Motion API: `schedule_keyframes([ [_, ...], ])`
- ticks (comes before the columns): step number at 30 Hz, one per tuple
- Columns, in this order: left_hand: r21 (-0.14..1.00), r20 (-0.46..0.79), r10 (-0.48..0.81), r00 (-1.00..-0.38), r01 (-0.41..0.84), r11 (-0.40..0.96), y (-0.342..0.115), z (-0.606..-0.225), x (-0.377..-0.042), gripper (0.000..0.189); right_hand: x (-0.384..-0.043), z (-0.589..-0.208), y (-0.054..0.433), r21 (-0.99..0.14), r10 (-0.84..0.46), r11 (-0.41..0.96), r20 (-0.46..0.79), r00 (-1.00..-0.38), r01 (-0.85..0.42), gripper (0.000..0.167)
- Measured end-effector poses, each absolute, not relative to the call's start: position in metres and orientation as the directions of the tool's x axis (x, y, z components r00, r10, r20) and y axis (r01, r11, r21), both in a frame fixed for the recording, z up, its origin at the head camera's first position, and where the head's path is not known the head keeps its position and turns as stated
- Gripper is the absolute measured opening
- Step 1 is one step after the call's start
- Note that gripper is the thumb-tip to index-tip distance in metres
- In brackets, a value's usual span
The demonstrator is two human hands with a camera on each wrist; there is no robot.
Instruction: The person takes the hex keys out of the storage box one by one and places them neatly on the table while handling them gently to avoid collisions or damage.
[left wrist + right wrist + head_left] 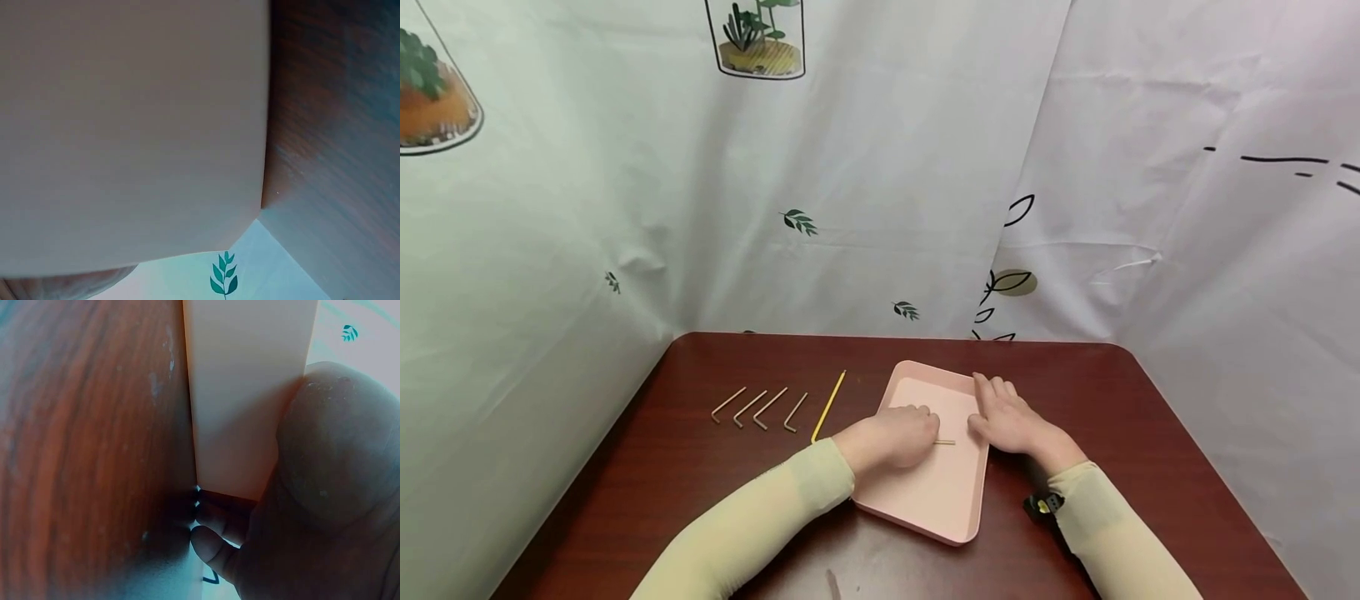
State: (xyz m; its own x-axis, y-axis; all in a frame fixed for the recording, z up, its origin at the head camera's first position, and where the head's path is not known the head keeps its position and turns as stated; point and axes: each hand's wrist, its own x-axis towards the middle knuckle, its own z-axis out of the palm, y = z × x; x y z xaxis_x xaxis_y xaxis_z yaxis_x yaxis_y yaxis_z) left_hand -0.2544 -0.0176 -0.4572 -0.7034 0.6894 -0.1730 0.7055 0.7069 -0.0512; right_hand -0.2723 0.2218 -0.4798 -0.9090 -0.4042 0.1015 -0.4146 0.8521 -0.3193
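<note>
A pink rectangular tray (925, 504) lies at an angle on the table. My left hand (901, 435) is over the inside of it, with the fingers curled round a hex key (949, 442). Only a short brass-coloured length of that key sticks out to the right; the fist hides the rest. At the tray's far right side, my right hand (1011, 421) grips the rim, thumb on the inner side and fingers along the outside. In the right wrist view the thumb (340, 440) overlaps the tray wall (244, 425). The left wrist view is mostly filled by the tray's outer wall (131, 137).
Several L-shaped hex keys (767, 406) lie in a row on the left of the dark red table (647, 500). A longer yellow hex key (829, 404) lies between them and the tray. A patterned white curtain (880, 167) stands behind and on both sides.
</note>
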Motion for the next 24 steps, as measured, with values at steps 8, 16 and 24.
schedule_keyframes([
  [8,-0.063,-0.176,0.67,-0.721,0.687,0.723,-0.016,-0.454,-0.254,0.028,-0.28,-0.49,0.226,-0.282,-0.423,0.849,0.147,-0.894,-0.447,0.079],
  [16,-0.05,-0.178,0.648,-0.741,0.664,0.746,-0.015,-0.454,-0.252,0.025,-0.278,-0.486,0.224,-0.284,-0.414,0.856,0.121,-0.902,-0.432,0.079],
  [24,-0.061,-0.179,0.642,-0.745,0.66,0.749,-0.015,-0.456,-0.252,0.025,-0.279,-0.497,0.228,-0.286,-0.42,0.843,0.177,-0.89,-0.455,0.078],
])
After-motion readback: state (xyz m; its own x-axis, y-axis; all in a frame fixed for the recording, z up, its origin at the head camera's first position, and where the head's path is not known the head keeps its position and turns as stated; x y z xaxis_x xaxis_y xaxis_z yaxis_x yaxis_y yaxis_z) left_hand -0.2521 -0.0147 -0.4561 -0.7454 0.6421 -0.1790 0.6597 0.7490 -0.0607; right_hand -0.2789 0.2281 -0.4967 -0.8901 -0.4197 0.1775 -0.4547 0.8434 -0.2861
